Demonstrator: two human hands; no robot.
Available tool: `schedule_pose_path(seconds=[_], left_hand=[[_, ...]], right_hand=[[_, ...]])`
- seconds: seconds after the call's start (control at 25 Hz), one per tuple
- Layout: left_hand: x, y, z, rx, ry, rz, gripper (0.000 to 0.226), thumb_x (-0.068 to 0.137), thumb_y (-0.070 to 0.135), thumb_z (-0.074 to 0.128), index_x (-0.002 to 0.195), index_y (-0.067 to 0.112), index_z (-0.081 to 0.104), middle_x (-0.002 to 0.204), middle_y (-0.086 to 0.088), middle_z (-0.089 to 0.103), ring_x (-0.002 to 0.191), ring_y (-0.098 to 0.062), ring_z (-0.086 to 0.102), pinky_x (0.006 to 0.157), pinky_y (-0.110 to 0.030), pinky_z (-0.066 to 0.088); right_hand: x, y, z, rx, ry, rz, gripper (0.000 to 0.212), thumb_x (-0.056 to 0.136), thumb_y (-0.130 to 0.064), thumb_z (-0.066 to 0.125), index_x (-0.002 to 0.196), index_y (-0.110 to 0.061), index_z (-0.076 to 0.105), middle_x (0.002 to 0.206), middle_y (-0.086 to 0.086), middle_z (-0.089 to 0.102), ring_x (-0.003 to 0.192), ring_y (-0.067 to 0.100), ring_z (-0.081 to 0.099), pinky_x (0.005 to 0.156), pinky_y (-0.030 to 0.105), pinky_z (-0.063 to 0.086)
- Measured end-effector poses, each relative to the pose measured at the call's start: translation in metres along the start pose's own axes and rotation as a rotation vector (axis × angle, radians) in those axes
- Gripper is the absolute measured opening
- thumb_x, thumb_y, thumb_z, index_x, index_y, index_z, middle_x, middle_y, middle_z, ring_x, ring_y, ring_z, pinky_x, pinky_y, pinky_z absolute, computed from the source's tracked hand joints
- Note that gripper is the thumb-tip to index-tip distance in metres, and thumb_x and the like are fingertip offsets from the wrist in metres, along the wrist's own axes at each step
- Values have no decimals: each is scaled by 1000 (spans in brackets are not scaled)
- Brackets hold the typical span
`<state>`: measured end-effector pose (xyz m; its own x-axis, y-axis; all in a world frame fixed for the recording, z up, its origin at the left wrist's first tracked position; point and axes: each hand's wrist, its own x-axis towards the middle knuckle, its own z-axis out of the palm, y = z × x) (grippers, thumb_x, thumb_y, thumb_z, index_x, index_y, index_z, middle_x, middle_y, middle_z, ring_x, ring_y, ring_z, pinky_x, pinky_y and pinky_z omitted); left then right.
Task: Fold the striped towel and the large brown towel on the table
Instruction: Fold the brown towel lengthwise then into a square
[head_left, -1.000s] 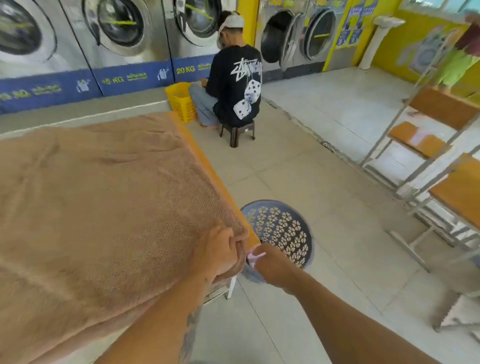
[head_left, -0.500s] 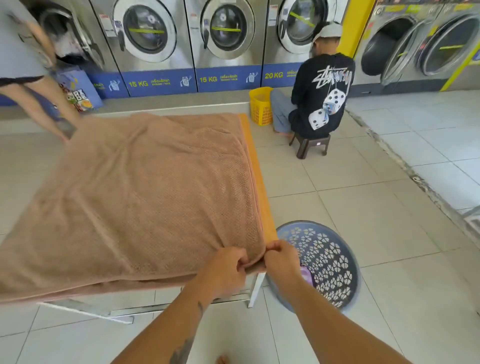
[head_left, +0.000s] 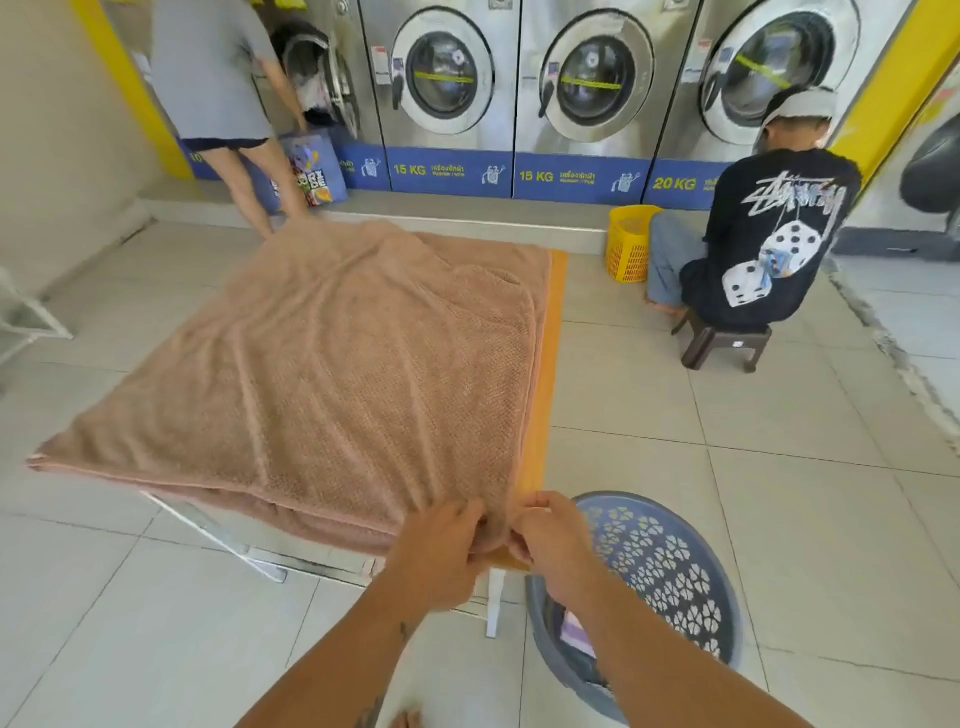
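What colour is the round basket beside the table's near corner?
The basket is grey-blue with flower-shaped cutouts; head view.

I have just the one view, the head camera, worn high and tipped forward and down over the near corner of the table (head_left: 543, 395). It sits close above the left hand (head_left: 441, 551) and right hand (head_left: 550, 540) — its wide lens takes in the whole brown towel (head_left: 311, 374) and reaches the washing machines (head_left: 441, 78) along the far wall.
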<state>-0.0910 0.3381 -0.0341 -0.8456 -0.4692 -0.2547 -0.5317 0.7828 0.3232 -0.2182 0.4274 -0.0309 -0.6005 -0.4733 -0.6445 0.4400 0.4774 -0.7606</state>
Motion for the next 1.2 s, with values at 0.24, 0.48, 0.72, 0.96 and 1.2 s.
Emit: schedule_pose_path(seconds=[0.24, 0.48, 0.72, 0.96, 1.2], left_hand=[[6, 23, -5, 160, 17, -193, 23, 93, 17, 51, 115, 23, 55, 120, 0, 46, 114, -22, 45, 94, -37, 43], [8, 3, -31, 99, -196, -232, 3, 84, 18, 56, 85, 18, 59, 89, -1, 53, 86, -21, 52, 80, -34, 50], [39, -42, -84, -486, -147, -167, 17, 93, 34, 59, 104, 23, 67, 96, 7, 64, 87, -13, 61, 74, -26, 46], [100, -75, -128, -541, -121, -132, 21, 100, 20, 48, 106, 30, 65, 118, 3, 63, 109, -19, 63, 95, -34, 53], [185, -79, -170, -508, -78, -138, 26, 100, 15, 46, 113, 24, 66, 126, 6, 60, 119, -14, 55, 100, -28, 43]], right_hand=[[9, -26, -22, -421, -77, -174, 24, 82, -2, 48, 92, -20, 59, 83, 6, 63, 66, 20, 57, 53, 28, 44], [39, -56, -15, -623, -75, -211, 23, 86, -4, 47, 100, -18, 59, 85, 6, 57, 65, 19, 52, 55, 26, 42], [73, -89, 36, -851, -48, -361, 45, 74, -9, 51, 118, -21, 54, 115, 8, 49, 99, 34, 59, 64, 35, 49], [99, -134, 37, -663, 18, -347, 34, 80, -9, 57, 113, -17, 57, 113, 6, 52, 89, 27, 60, 61, 28, 48], [155, -211, 18, -589, 133, -346, 30, 84, -15, 54, 113, -19, 61, 110, 8, 66, 82, 22, 60, 67, 31, 49]])
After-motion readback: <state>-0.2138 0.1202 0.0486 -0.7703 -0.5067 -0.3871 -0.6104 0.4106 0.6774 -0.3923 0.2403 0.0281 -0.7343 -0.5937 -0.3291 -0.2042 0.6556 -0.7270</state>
